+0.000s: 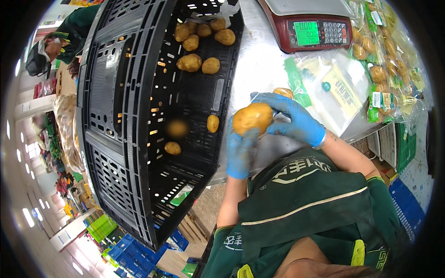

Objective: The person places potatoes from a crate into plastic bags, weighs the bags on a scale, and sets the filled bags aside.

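Note:
A large yellow potato (252,118) is held between my two blue-gloved hands, above the metal table. My left hand (242,150) closes on it from below and the near left, blurred by motion. My right hand (296,119) grips its right side, fingers curling over behind it. Just beyond my right hand, another potato (283,92) shows in part on the table. To the left, a black perforated crate (220,88) stands tilted with its open side toward me. Several loose potatoes (189,63) lie inside. A smeared, potato-coloured shape (177,128) also appears there.
A red scale (283,32) with a green-lit display stands at the back of the metal table (252,51). Flat clear plastic bags (331,90) lie before it. Bagged potatoes (382,69) are piled at the right. A person (60,44) bends beyond the crate.

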Tool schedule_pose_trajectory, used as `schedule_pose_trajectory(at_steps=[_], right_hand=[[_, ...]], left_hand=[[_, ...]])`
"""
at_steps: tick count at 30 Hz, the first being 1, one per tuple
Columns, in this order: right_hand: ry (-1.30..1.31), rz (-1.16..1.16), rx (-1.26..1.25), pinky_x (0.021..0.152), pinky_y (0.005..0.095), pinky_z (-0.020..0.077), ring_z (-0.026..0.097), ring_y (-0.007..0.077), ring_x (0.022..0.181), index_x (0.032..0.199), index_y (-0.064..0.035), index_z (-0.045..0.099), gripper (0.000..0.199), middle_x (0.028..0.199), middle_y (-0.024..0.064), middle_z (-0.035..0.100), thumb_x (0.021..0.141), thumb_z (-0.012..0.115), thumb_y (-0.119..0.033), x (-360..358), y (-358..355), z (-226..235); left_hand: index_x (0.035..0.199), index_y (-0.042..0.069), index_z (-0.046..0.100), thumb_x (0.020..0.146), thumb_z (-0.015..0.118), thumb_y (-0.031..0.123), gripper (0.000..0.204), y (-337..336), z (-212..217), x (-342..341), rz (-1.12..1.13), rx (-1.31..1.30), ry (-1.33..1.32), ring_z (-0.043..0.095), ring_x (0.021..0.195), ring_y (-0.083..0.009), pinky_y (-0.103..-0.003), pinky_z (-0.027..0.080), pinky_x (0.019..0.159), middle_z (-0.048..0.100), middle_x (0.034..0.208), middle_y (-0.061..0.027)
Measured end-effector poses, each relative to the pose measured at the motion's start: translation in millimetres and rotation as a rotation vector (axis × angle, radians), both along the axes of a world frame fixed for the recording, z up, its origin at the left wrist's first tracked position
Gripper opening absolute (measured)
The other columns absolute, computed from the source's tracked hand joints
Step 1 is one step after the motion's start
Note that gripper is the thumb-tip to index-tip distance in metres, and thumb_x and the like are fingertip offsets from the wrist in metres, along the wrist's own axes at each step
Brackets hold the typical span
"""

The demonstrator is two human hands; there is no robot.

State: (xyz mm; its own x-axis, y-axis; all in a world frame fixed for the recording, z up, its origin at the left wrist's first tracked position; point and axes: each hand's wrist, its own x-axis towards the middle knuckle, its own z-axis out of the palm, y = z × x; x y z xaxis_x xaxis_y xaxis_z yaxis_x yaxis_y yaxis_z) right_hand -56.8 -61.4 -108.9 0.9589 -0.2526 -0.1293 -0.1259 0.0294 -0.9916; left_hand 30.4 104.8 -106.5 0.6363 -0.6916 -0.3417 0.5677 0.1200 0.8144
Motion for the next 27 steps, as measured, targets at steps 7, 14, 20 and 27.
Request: schedule_pose_trajectory(at_steps=[7,14,20,27], right_hand=[[0.046,-0.02,0.404,0.096,0.0281,0.0417,0.054,0.0136,0.106,0.126,0.0022,0.055,0.052,0.115,0.0068,0.06,0.089,0.066,-0.032,-3,-11,-7],[0.081,0.012,0.486,0.106,0.0313,0.0332,0.048,0.0172,0.117,0.127,0.0014,0.055,0.057,0.125,0.008,0.055,0.089,0.065,-0.039,-4,-16,-8],[0.058,-0.054,0.568,0.094,0.0284,0.0439,0.055,0.0126,0.105,0.126,0.0035,0.056,0.052,0.116,0.008,0.063,0.09,0.065,-0.034,0,-11,-7],[0.022,-0.072,-0.266,0.089,0.0326,0.0473,0.059,0.0232,0.1,0.122,-0.0032,0.058,0.057,0.106,0.0093,0.062,0.075,0.077,-0.03,6,-13,-5]], left_hand=[[0.134,0.0,0.042,0.086,0.07,0.013,0.057,-17,15,-7,-0.076,0.163,-0.43,0.053,0.115,-0.0202,-0.032,0.045,0.097,0.053,0.127,-0.0143],[0.13,-0.001,0.05,0.093,0.055,0.015,0.041,-10,20,4,-0.147,0.289,-0.69,0.058,0.104,-0.0209,-0.032,0.047,0.089,0.059,0.116,-0.0144],[0.129,0.0,0.051,0.094,0.047,0.009,0.037,-13,14,-5,-0.032,0.353,-0.499,0.056,0.072,-0.0102,-0.025,0.049,0.072,0.062,0.091,-0.0069],[0.138,0.0,0.041,0.098,0.049,0.029,0.051,-19,8,-2,-0.019,0.187,-0.331,0.055,0.104,-0.0184,-0.032,0.046,0.091,0.055,0.12,-0.0114]])
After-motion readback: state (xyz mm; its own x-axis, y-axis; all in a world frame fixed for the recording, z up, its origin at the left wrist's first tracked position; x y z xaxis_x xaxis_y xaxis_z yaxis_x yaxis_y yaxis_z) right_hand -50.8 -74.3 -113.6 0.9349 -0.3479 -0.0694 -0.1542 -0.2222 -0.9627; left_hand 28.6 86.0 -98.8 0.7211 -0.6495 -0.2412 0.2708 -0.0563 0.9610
